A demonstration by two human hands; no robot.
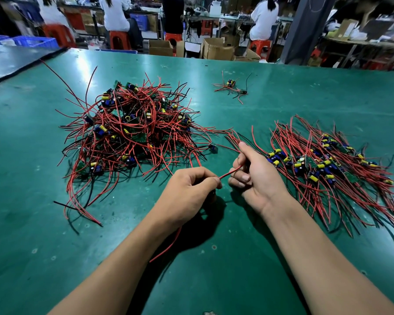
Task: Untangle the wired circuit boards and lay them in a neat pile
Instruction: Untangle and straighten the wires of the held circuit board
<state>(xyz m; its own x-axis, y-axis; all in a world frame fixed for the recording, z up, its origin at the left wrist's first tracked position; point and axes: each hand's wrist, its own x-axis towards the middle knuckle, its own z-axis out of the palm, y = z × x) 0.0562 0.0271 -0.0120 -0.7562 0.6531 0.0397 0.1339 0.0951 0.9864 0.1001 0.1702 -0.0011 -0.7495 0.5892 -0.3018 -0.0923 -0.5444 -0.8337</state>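
Grip: our left hand (191,187) and right hand (257,178) pinch one thin red insulated wire (231,172).
Risk: we may drag the tangled heap of red-wired circuit boards (132,130) beyond the grip.

Both bare forearms reach forward; left hand (189,189), knuckles up, and right hand (258,178), palm inward, pinch one red wire (231,172).

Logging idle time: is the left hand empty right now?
No, the left hand pinches a red wire that runs to the right hand.
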